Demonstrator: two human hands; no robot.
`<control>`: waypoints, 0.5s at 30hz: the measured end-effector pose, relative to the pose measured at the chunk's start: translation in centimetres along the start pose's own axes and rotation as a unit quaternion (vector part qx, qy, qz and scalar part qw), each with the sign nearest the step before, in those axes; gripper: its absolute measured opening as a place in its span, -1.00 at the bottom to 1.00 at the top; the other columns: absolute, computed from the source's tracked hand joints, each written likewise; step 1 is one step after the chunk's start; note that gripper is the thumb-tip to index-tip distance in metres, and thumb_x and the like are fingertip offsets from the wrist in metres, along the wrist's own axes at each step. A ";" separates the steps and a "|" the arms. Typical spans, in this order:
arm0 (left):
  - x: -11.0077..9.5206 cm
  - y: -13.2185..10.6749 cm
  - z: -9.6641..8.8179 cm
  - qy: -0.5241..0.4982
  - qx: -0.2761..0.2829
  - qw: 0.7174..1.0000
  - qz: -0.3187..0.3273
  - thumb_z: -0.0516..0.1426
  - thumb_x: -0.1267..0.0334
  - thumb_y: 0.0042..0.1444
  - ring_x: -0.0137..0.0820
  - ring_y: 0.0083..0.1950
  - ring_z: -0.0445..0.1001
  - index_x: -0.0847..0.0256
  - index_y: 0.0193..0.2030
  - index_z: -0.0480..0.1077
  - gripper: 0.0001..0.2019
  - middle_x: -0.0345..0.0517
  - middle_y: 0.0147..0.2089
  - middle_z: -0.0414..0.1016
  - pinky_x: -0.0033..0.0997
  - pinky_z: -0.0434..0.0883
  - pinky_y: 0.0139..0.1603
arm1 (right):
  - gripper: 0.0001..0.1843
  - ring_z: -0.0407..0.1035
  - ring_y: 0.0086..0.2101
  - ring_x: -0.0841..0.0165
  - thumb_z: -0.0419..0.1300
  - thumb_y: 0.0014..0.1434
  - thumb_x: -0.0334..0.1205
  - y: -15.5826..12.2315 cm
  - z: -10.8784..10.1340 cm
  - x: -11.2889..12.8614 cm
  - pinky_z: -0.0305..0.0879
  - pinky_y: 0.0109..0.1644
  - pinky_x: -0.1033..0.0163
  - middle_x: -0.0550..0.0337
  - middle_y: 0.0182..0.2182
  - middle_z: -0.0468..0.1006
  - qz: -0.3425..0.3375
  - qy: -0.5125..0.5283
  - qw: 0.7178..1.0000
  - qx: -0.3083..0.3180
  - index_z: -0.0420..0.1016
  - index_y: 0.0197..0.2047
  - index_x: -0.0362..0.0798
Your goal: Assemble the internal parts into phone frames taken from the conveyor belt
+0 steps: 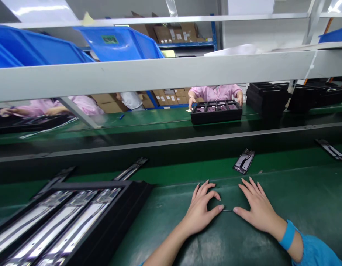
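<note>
Here, both hands lie flat on the green mat (pixel 270 244), palms down and fingers spread, grasping nothing. The left hand (pixel 200 210) and right hand (pixel 256 208) sit just apart, thumb tips pointing at each other, and between those tips rests a thin pin (pixel 227 210) — small and hard to make out, touching the mat, with neither thumb clearly on it. The right wrist wears a blue band (pixel 287 235). Left of the pin, a black tray (pixel 123 214) holds long silvery parts side by side. Just beyond the pin, on the belt (pixel 187 173), lies a phone frame (pixel 244 161), tilted; another part (pixel 331 149) lies far right of it. Farther back from the pin, across the line, a co-worker in pink (pixel 215 92) holds a black grid tray (pixel 216 111) by both ends — more trays (pixel 267 96) stacked to its right. Highest, blue bins (pixel 118 42) sit on a grey shelf (pixel 171 72).
</note>
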State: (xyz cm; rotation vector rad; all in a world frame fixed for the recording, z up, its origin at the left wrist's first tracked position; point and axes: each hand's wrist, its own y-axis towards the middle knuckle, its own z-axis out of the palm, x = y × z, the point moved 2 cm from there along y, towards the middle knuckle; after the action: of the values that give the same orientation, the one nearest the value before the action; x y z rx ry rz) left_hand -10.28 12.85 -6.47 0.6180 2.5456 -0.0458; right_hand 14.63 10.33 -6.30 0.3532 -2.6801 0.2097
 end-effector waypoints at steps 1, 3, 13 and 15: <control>0.0 0.0 0.0 0.000 0.002 1.000 -0.003 0.22 0.04 0.21 -0.02 0.49 0.05 0.02 -0.10 0.45 -0.80 -0.12 0.34 0.26 0.34 -0.10 0.46 | -0.09 -0.36 0.44 0.07 0.03 0.29 0.40 0.0 0.0 0.0 -0.36 0.49 -0.14 0.21 0.48 -0.11 0.000 0.001 1.000 -0.001 0.11 0.49 0.00; -0.1 0.1 -0.1 0.000 0.006 1.000 -0.005 0.22 0.04 0.20 -0.02 0.49 0.04 0.02 -0.10 0.45 -0.80 -0.11 0.35 0.25 0.34 -0.11 0.46 | -0.09 -0.35 0.44 0.08 0.01 0.29 0.40 0.0 0.0 0.0 -0.35 0.49 -0.13 0.21 0.47 -0.10 0.001 0.000 1.000 -0.003 0.12 0.49 -0.01; 0.0 0.0 0.0 0.002 -0.001 1.000 0.001 0.22 0.02 0.20 0.00 0.48 0.07 0.02 -0.11 0.46 -0.80 -0.11 0.33 0.27 0.35 -0.07 0.46 | -0.15 -0.35 0.44 0.09 0.10 0.29 0.27 0.1 0.5 -0.4 -0.37 0.49 -0.14 0.24 0.47 -0.10 -0.002 -0.012 1.000 -0.009 0.10 0.50 0.02; 0.0 0.0 0.0 0.003 0.000 1.000 0.000 0.22 0.02 0.21 -0.01 0.49 0.06 0.02 -0.11 0.46 -0.80 -0.12 0.34 0.26 0.34 -0.08 0.46 | -0.13 -0.34 0.44 0.07 0.08 0.29 0.32 0.1 0.4 -0.2 -0.36 0.49 -0.15 0.22 0.47 -0.09 -0.003 -0.010 1.000 -0.008 0.11 0.49 0.01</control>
State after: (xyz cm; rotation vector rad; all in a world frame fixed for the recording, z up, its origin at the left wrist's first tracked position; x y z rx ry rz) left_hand -10.30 12.86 -6.51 0.6192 2.5503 -0.0439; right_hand 14.69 10.40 -6.74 0.3607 -2.6979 0.1843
